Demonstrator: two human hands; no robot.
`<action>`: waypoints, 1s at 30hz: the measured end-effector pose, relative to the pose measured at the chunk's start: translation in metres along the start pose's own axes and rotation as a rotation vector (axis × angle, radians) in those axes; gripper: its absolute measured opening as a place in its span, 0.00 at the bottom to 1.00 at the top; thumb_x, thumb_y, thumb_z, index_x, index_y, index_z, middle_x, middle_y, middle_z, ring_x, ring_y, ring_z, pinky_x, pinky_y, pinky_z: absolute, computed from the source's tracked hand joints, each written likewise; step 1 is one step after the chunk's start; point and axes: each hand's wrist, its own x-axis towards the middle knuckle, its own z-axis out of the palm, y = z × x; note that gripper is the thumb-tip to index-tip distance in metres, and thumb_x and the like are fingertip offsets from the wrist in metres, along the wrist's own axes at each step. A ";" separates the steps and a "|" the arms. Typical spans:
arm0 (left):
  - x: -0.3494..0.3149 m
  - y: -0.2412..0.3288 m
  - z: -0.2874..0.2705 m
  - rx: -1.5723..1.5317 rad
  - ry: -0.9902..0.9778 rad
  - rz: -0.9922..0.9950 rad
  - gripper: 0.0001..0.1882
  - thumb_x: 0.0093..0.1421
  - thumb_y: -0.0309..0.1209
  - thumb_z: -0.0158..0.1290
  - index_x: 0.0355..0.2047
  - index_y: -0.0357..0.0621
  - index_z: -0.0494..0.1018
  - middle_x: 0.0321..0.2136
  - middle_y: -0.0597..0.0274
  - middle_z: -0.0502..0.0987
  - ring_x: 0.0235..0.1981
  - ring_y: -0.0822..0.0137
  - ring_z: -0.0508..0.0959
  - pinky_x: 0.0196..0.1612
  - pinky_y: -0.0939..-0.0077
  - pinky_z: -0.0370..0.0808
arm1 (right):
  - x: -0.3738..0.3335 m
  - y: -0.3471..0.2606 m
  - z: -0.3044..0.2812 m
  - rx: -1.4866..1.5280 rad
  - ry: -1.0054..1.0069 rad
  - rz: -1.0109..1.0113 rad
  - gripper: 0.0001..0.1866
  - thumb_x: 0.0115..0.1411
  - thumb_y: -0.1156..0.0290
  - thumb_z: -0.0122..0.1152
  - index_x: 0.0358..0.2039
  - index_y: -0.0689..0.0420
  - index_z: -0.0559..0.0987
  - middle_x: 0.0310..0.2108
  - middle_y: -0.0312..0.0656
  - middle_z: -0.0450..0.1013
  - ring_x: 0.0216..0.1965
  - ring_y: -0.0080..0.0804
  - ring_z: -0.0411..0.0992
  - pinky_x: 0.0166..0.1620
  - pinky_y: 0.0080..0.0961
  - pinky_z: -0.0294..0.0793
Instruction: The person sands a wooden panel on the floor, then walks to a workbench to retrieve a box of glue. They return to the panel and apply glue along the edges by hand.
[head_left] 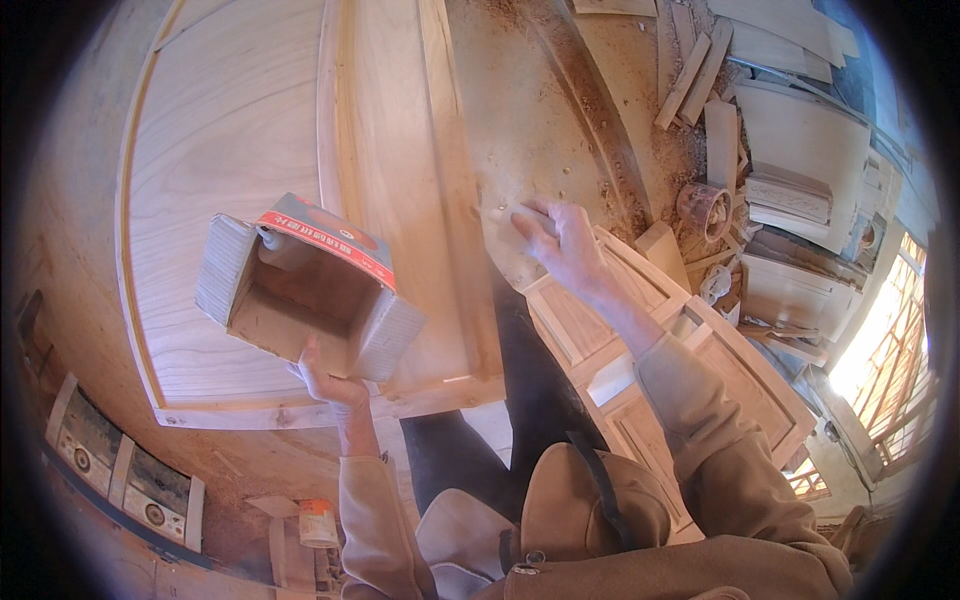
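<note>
My left hand grips the lower side of an opened cardboard box, its thumb over the edge and its fingers beneath. The box is tilted, its mouth toward me, with a grey and red printed side and flaps folded out. Inside, at its left corner, lies a white bottle with a narrow nozzle; the rest of the inside is brown and shadowed. Out to the right, my right hand is raised with its fingers curled in. A pale, blurred patch shows beside those fingertips, and what they hold, if anything, is unclear.
Beneath the box lies a large pale wooden panel with raised framing strips. Another panelled wooden piece is at my right. Beyond it are scrap boards, a pinkish bucket and sawdust. A small tub stands at lower left.
</note>
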 end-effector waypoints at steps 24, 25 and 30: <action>0.000 0.001 -0.001 -0.005 0.057 -0.067 0.22 0.59 0.41 0.44 0.46 0.35 0.70 0.46 0.54 0.70 0.51 0.58 0.69 0.55 0.59 0.66 | 0.029 -0.011 -0.003 -0.053 0.044 0.020 0.15 0.59 0.65 0.56 0.38 0.66 0.79 0.31 0.54 0.77 0.33 0.37 0.76 0.39 0.31 0.72; 0.000 0.000 -0.002 -0.024 0.052 -0.073 0.23 0.59 0.41 0.45 0.46 0.35 0.70 0.46 0.54 0.70 0.51 0.57 0.69 0.56 0.59 0.66 | 0.031 -0.012 -0.004 -0.052 0.033 0.027 0.15 0.59 0.66 0.56 0.38 0.67 0.79 0.31 0.55 0.77 0.33 0.37 0.76 0.39 0.31 0.72; -0.001 -0.001 -0.001 0.085 -0.049 0.091 0.23 0.57 0.41 0.46 0.47 0.35 0.69 0.47 0.52 0.69 0.52 0.57 0.69 0.56 0.58 0.67 | 0.040 -0.015 -0.006 -0.028 0.011 -0.004 0.14 0.59 0.67 0.57 0.37 0.68 0.79 0.30 0.55 0.77 0.33 0.35 0.76 0.39 0.31 0.72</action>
